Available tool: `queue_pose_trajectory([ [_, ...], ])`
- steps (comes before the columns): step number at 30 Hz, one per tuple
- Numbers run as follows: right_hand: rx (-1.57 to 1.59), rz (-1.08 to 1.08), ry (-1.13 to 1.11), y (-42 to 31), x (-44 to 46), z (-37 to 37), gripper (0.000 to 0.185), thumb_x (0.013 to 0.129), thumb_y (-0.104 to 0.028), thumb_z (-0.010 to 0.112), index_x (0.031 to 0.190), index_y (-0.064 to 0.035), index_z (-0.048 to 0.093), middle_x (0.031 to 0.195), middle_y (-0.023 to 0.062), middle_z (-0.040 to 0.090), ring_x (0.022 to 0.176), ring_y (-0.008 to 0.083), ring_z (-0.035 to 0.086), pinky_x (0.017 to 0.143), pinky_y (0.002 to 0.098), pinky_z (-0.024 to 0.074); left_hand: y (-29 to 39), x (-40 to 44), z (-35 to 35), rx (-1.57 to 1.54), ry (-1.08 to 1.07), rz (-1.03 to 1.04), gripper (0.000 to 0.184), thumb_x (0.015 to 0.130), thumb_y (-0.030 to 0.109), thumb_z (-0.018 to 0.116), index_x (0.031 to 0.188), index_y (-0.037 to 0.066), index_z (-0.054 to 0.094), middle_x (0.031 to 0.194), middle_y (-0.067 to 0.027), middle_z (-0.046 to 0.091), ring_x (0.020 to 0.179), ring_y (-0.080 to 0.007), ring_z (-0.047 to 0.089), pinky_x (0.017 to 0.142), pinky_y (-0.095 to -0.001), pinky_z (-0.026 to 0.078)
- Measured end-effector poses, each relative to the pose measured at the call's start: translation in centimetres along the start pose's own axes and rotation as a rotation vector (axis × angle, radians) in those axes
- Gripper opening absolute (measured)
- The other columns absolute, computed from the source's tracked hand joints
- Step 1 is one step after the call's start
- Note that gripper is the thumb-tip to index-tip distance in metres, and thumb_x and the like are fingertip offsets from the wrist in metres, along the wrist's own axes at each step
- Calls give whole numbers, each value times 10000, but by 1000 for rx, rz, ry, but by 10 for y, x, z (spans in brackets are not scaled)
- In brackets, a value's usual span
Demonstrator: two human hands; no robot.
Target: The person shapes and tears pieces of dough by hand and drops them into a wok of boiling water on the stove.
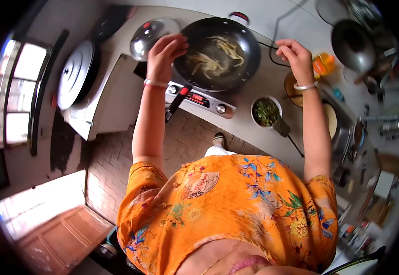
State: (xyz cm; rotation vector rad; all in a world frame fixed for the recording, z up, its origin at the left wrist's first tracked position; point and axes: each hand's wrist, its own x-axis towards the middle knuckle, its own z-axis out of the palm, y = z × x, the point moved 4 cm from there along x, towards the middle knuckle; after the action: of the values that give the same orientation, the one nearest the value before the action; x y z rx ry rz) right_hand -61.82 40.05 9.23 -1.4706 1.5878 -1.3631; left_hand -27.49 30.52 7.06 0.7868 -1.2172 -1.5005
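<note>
The lid (140, 42) is lying at the left, presumably leaving the wok (250, 59) uncovered. Your left hand (161, 57) is hovering near its rim, fingers loosely curled. The wok is sitting on the cooker (203, 101), likely for heat, holding pale strips (207, 65). The bowl (280, 108) of greens (265, 112) is standing within reach. Your right hand (299, 58) is hanging apart, fingertips nearly closed; I cannot tell whether either is gripping anything.

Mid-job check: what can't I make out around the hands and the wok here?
All in the head view:
Pale strips in the wok: too blurred to identify.
Red display on the cooker: digits too small to read.
Left hand: palm hidden by its own back.
Brown disc: partly covered by the right arm.
</note>
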Motion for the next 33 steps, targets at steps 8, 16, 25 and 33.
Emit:
queue_pose_trajectory([
  [8,353,386,592,81,-305,-173,173,894,-93,531,1023,-15,615,825,33,617,746,99,574,627,217,440,-67,-144,157,-369,-234,-198,112,888,108,505,945,26,557,862,-77,595,756,-149,571,688,-254,470],
  [16,620,561,1143,128,-662,-247,148,865,-113,523,917,-43,643,768,60,629,695,144,609,623,262,495,-170,-369,415,11,-956,-783,148,897,90,523,1006,8,579,892,-89,635,756,-152,607,675,-267,486],
  [25,642,448,1615,122,-931,-344,152,867,-113,532,963,-46,629,783,43,644,716,122,615,618,239,485,-266,-575,629,-140,-1293,-1170,185,898,81,497,1052,2,562,920,-105,623,800,-193,608,706,-287,494],
  [33,692,430,1724,166,-1033,-462,151,875,-109,525,973,-55,627,854,36,651,766,117,616,638,253,493,-369,-675,797,31,-1408,-1261,167,894,56,493,1036,19,572,921,-96,630,806,-186,614,686,-280,493],
])
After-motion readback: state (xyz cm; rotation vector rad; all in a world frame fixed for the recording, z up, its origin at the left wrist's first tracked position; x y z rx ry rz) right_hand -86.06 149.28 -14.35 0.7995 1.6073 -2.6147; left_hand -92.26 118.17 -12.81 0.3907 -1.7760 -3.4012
